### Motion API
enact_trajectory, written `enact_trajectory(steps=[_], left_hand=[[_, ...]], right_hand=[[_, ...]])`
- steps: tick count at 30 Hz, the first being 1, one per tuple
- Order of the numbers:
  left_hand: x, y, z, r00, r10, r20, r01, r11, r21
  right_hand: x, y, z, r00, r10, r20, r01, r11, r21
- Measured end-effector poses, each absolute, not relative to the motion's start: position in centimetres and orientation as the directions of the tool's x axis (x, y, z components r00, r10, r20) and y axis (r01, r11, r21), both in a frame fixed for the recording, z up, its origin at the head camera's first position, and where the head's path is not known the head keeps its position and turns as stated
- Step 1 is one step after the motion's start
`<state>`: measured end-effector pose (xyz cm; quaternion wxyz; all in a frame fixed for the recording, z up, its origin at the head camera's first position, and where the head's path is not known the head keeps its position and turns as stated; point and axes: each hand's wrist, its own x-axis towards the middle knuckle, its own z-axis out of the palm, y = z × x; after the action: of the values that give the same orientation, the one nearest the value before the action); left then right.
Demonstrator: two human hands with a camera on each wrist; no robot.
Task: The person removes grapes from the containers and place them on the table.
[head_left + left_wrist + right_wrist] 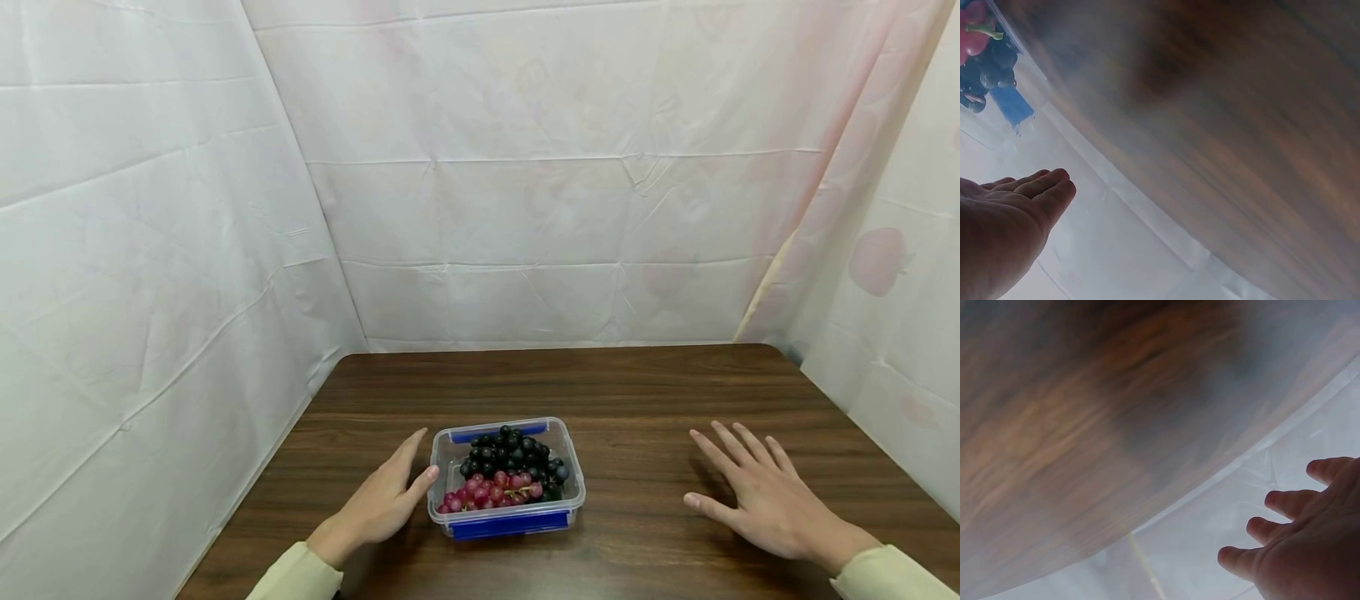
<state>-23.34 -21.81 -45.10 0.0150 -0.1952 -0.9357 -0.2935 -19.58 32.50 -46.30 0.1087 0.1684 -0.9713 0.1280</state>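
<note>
A clear plastic food container [517, 523] with blue clips stands without a lid on the table. Inside it, black grapes [510, 452] lie toward the back and red grapes [487, 492] toward the front. Just left of the container is my left hand [381, 498], fingers straight and nothing held; whether the thumb touches the wall I cannot tell. The left wrist view shows that hand [1016, 219] below the container's blue clip [1013, 105]. Well to the right, my right hand [776, 504] has its fingers spread over the wood, holding nothing. Its spread fingers [1285, 503] also show in the right wrist view.
The dark wooden table [637, 392] has a rounded far edge. White sheets with faint fruit prints hang behind it [525, 208], on the left [165, 292] and on the right [900, 333].
</note>
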Motion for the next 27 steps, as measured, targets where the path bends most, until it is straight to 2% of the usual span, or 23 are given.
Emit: enact_trajectory(steps=[27], left_hand=[[-23.5, -20.6, -45.5, -0.904, 0.400, 0.149, 0.419, 0.763, 0.493]], right_hand=[[-19.3, 31.3, -46.1, -0.908, -0.318, 0.272, -0.382, 0.895, -0.229]])
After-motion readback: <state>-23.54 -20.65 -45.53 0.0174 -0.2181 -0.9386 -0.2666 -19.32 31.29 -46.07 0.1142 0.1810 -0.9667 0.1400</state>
